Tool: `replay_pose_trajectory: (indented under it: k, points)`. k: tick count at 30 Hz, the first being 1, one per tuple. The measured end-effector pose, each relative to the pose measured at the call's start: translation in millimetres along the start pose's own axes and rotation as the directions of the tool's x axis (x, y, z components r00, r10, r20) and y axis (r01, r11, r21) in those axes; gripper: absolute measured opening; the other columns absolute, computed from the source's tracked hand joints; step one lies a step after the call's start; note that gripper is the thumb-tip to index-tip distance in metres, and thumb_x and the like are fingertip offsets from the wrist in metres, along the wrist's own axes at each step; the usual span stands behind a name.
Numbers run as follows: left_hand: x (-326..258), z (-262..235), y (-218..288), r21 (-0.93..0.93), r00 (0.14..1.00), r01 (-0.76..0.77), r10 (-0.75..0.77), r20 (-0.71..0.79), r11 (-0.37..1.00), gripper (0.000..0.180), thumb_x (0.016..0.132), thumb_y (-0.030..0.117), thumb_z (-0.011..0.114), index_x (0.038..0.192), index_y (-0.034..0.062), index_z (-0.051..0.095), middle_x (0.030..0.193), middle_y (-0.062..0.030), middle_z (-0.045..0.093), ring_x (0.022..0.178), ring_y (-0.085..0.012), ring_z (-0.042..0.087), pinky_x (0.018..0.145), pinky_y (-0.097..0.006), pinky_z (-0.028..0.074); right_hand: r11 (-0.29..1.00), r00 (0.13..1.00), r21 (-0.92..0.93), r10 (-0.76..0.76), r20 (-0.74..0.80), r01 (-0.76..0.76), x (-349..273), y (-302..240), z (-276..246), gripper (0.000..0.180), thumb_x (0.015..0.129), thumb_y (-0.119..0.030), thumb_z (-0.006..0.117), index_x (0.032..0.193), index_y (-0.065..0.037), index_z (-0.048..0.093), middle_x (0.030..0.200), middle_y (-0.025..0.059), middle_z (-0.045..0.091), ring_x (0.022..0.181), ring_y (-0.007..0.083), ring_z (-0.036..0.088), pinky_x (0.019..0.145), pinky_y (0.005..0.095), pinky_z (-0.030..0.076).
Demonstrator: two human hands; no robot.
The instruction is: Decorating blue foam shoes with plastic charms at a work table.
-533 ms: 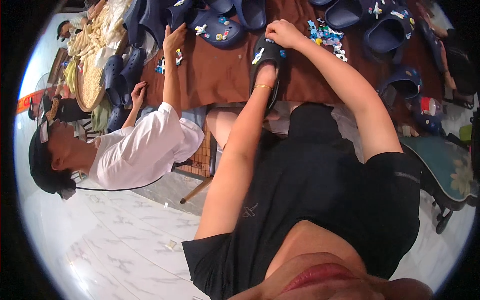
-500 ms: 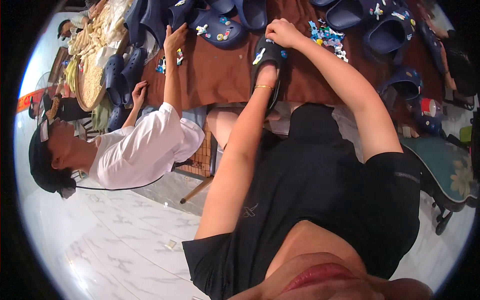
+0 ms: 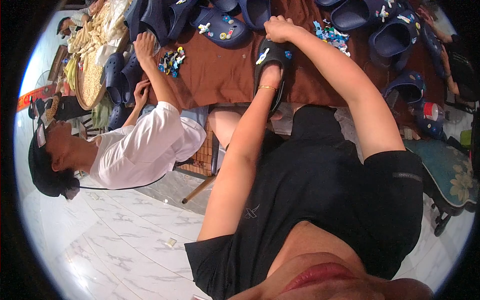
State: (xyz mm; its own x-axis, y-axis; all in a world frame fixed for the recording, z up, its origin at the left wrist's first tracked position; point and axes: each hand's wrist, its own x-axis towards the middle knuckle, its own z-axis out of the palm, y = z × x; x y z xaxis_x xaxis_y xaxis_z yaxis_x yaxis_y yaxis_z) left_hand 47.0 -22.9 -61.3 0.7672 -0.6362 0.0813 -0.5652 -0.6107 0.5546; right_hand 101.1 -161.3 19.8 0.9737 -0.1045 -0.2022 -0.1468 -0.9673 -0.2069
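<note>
My left hand (image 3: 270, 76) is pushed into the opening of a dark clog (image 3: 276, 48), so its fingers are hidden inside. The clog's toe points away from me, and its heel reaches past the table's near edge. A white charm (image 3: 262, 56) and a blue flower-like charm (image 3: 288, 54) sit on its upper. At the toe, my right hand (image 3: 278, 29) has its fingers bent and drawn together; whatever they may pinch is too small or covered. Just beyond the toe stands a plain navy clog (image 3: 255, 13), with a charm-decorated navy clog (image 3: 222, 29) to its left.
Loose charms lie in piles right (image 3: 332, 37) and left (image 3: 171, 61) on the brown cloth (image 3: 215, 75). More navy clogs (image 3: 392, 40) crowd the right side. A co-worker in a white shirt (image 3: 145, 137) sits left; another person's arm (image 3: 450, 75) shows far right.
My right hand has shifted slightly left and away at the toe, still closed. The co-worker's hand has moved left toward the clogs, uncovering the left charm pile.
</note>
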Motion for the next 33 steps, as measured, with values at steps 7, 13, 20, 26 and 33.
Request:
replay_pose_trajectory:
  k: [7, 13, 20, 26, 33]
  points:
    - [-0.9, -2.3, -1.2, 0.03, 0.979, 0.11, -0.113, 0.171, 0.994, 0.028, 0.076, 0.021, 0.05, 0.089, -0.0027, 0.057, 0.088, -0.0263, 0.056, 0.081, -0.0403, 0.054, 0.075, -0.047, 0.043, 0.996, 0.97, -0.003, 0.09, 0.226, -0.091, 9.8, 7.0, -22.7, 0.052, 0.072, -0.044, 0.062, 0.112, -0.011, 0.055, 0.122, 0.0127, 0.045, 0.115, 0.0318, 0.037, 0.09, 0.0491, 0.031]
    - [-3.3, -7.7, 4.6, 0.057, 0.988, 0.07, -0.077, 0.133, 0.996, 0.026, 0.077, 0.018, 0.046, 0.077, -0.0039, 0.06, 0.082, -0.0268, 0.057, 0.077, -0.0393, 0.056, 0.07, -0.046, 0.044, 0.984, 0.948, -0.108, 0.168, 0.271, -0.144, 22.7, 0.7, -16.5, 0.056, 0.07, -0.049, 0.062, 0.111, -0.012, 0.056, 0.122, 0.0115, 0.047, 0.115, 0.0324, 0.038, 0.091, 0.0478, 0.03]
    - [-2.1, -6.0, 1.4, 0.07, 0.971, 0.139, -0.15, 0.187, 0.988, 0.026, 0.079, 0.018, 0.046, 0.083, -0.0039, 0.06, 0.087, -0.0276, 0.056, 0.08, -0.0394, 0.056, 0.073, -0.046, 0.044, 0.993, 0.962, 0.022, 0.104, 0.251, -0.113, 16.8, 11.0, -13.5, 0.053, 0.068, -0.05, 0.062, 0.107, -0.014, 0.059, 0.117, 0.0095, 0.052, 0.11, 0.0322, 0.044, 0.088, 0.0485, 0.032]
    - [-1.0, -2.4, -4.4, 0.078, 0.986, 0.042, -0.054, 0.158, 0.996, 0.033, 0.082, 0.024, 0.043, 0.089, -0.0037, 0.059, 0.091, -0.0274, 0.056, 0.083, -0.0412, 0.054, 0.075, -0.046, 0.042, 0.914, 0.862, 0.392, 0.111, -0.494, 0.107, -27.0, 49.4, 19.5, 0.022, 0.073, -0.03, 0.057, 0.076, -0.008, 0.057, 0.08, 0.009, 0.056, 0.083, 0.0271, 0.054, 0.071, 0.0398, 0.042]
    - [1.3, 7.0, -11.9, 0.005, 1.0, 0.017, -0.017, 0.024, 1.0, 0.03, 0.077, 0.023, 0.052, 0.089, -0.0032, 0.058, 0.091, -0.0262, 0.056, 0.084, -0.04, 0.054, 0.077, -0.046, 0.043, 0.696, 0.864, 0.718, 0.342, -0.369, 0.031, -126.0, 89.9, 56.0, 0.019, 0.077, -0.021, 0.056, 0.079, -0.003, 0.059, 0.078, 0.0122, 0.059, 0.073, 0.0235, 0.058, 0.066, 0.0327, 0.044]
